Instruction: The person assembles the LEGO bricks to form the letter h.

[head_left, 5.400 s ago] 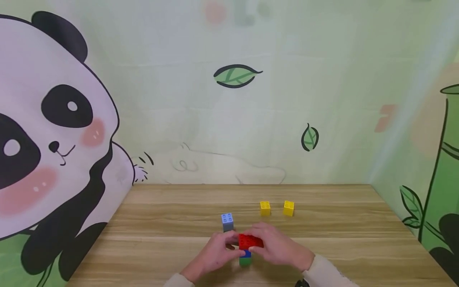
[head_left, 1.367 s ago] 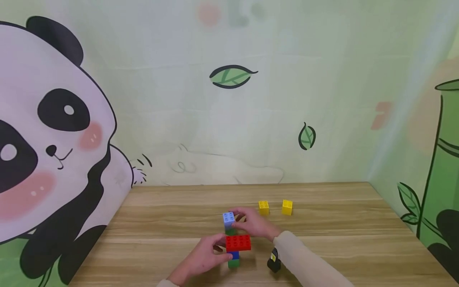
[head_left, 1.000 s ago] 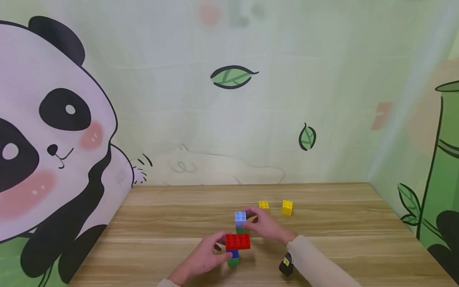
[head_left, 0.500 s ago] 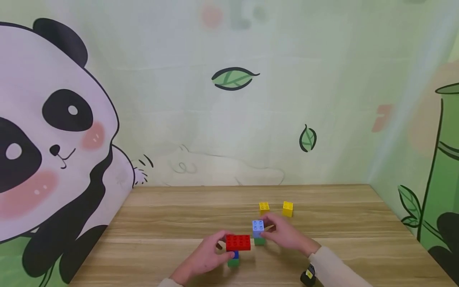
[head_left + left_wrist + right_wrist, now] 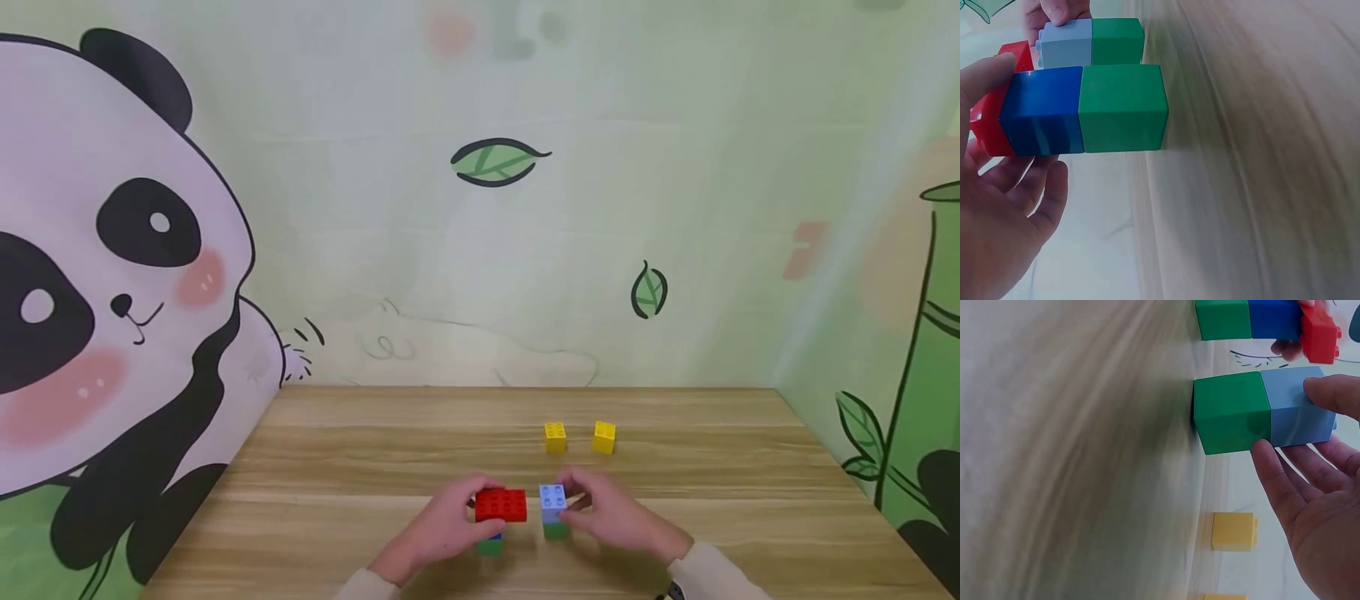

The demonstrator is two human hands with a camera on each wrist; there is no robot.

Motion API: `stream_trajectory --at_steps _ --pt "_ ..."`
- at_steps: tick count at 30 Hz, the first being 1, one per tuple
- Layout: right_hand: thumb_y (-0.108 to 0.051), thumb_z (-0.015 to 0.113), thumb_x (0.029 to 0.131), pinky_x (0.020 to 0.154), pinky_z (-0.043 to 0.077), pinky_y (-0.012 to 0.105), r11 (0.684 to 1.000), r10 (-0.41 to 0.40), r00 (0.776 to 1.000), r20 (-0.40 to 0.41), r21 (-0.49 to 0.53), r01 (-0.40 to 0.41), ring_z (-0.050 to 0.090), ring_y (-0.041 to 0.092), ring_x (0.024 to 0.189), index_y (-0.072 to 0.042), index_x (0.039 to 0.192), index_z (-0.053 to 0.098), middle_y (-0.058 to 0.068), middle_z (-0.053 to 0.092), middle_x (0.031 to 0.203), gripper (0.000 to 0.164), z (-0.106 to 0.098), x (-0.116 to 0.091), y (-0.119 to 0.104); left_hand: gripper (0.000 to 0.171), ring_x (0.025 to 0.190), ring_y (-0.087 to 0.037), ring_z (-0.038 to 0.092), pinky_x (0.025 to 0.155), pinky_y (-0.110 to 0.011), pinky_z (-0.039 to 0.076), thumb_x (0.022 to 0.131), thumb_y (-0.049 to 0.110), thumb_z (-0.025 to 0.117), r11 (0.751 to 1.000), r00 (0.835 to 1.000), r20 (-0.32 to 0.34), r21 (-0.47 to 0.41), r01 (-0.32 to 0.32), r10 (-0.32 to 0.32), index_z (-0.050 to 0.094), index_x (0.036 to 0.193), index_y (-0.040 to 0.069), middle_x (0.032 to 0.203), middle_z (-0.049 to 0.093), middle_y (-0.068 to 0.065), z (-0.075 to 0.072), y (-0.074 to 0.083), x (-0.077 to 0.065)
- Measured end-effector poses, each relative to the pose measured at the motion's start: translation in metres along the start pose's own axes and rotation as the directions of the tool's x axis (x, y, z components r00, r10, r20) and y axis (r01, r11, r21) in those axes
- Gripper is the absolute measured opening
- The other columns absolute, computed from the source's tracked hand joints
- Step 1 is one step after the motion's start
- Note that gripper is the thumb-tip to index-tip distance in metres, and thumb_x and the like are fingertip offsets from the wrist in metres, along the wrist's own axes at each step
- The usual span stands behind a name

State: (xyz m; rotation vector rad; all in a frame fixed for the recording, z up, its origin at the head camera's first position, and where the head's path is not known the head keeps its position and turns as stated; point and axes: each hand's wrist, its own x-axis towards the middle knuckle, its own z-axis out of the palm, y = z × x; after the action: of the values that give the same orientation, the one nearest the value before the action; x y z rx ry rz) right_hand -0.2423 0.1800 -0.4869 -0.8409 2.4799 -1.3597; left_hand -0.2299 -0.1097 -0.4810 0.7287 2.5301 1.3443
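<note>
My left hand (image 5: pixel 448 523) grips the red brick (image 5: pixel 501 505), which tops a dark blue brick (image 5: pixel 1044 109) and a green brick (image 5: pixel 1124 109). This stack stands upright, and the red brick overhangs on its right. Just to the right, my right hand (image 5: pixel 618 512) pinches the light blue brick (image 5: pixel 552 497) between thumb and fingers. Under it is a second green brick (image 5: pixel 1232 412), at the tabletop; whether it bears fully on the wood I cannot tell. A small gap separates the light blue brick from the red one.
Two yellow bricks, one on the left (image 5: pixel 555 437) and one on the right (image 5: pixel 603 437), stand farther back on the wooden table (image 5: pixel 360 467). A panda-printed backdrop (image 5: pixel 375 208) rises behind the table's far edge.
My right hand has left the red brick, gripped the light blue and green stack behind it, and brought that stack rightward and nearer, beside the red-topped stack. My left hand stays on the red brick.
</note>
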Motion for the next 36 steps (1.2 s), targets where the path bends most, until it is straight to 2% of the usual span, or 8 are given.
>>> stream_trajectory --at_steps 8,15,25,32,36 --pt "-0.004 0.073 0.1 0.096 0.061 0.038 0.999 0.022 1.0 0.01 0.027 -0.022 0.069 0.034 0.113 -0.004 0.124 0.062 0.008 0.069 0.121 0.027 0.001 -0.006 -0.001 0.032 0.091 -0.011 0.061 0.079 -0.025 0.056 0.096 0.018 0.081 0.999 0.999 0.019 -0.018 -0.028 0.028 0.07 0.124 0.007 0.11 0.069 0.001 0.003 0.002 0.005" --pt "-0.004 0.072 0.1 0.095 0.06 0.035 0.997 0.026 0.999 0.028 0.069 -0.028 0.069 0.036 0.115 -0.002 0.124 0.062 0.011 0.069 0.124 0.027 0.004 -0.007 -0.002 0.03 0.086 -0.008 0.061 0.076 -0.024 0.055 0.097 0.019 0.081 0.999 0.999 0.01 0.0 -0.041 0.041 0.071 0.121 0.005 0.106 0.07 0.001 0.004 0.002 0.007" --pt "0.0 0.074 0.097 0.094 0.061 0.036 0.995 0.014 1.0 0.027 0.099 -0.017 0.067 0.04 0.117 0.003 0.126 0.06 0.015 0.068 0.124 0.031 0.008 -0.008 -0.004 0.031 0.088 -0.01 0.064 0.078 -0.024 0.057 0.098 0.016 0.079 0.999 1.0 0.013 -0.04 -0.009 0.009 0.069 0.126 0.005 0.108 0.072 -0.001 0.009 0.002 0.01" --pt "-0.002 0.076 0.096 0.093 0.06 0.032 0.997 0.005 1.0 0.022 0.081 -0.007 0.07 0.033 0.11 0.003 0.127 0.063 0.014 0.07 0.122 0.034 0.011 -0.006 -0.002 0.035 0.092 -0.011 0.064 0.081 -0.024 0.057 0.097 0.013 0.078 0.999 1.0 0.012 -0.051 -0.008 0.009 0.068 0.13 0.006 0.112 0.071 -0.002 0.012 0.006 0.013" --pt "-0.002 0.076 0.097 0.092 0.06 0.029 0.996 -0.008 1.0 0.025 0.087 0.006 0.071 0.026 0.106 0.003 0.126 0.064 0.013 0.07 0.12 0.032 0.013 -0.004 -0.002 0.034 0.091 -0.01 0.063 0.08 -0.023 0.057 0.095 0.009 0.076 0.997 0.999 0.012 -0.061 -0.049 0.05 0.068 0.128 0.003 0.111 0.071 -0.003 0.014 0.007 0.015"
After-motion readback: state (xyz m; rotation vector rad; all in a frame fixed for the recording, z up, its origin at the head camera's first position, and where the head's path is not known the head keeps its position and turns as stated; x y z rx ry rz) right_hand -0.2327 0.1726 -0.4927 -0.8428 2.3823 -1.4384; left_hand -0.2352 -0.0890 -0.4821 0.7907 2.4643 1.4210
